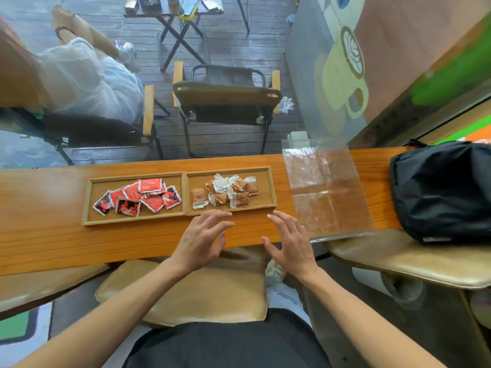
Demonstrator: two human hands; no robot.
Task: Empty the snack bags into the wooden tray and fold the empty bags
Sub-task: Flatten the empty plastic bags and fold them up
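Both hands hover low in the middle of the frame, just in front of the wooden tray, with fingers spread and relaxed and nothing held. The left hand (203,239) reaches with its fingertips (225,214) right up to the near rim of the tray; whether they touch the rim or the tabletop is hard to tell. The right hand (288,241) sits beside it, palm turned inward, its fingers pointing up the frame toward the tray's lower right corner, apart from the left hand by a clear gap. The wooden tray (184,192) lies across the centre of the frame on a long wooden table (47,229) and has two compartments. The left compartment holds a heap of red-and-black snack packets (140,196), roughly ten, though they overlap too much for a sure count. The right compartment holds a pile of brown-and-white snack packets (225,191), about nine or ten, likewise overlapping. To the right of the tray one clear plastic bag (325,189) lies flat and empty on the table, its near edge hanging over the table's front edge; its transparency makes its outline faint. At the right edge of the frame a black bag (441,189) is cut off by the border. In the upper centre stands one folding chair (225,96), and at the upper left a seated person in white clothing (87,75) is only partly in view.
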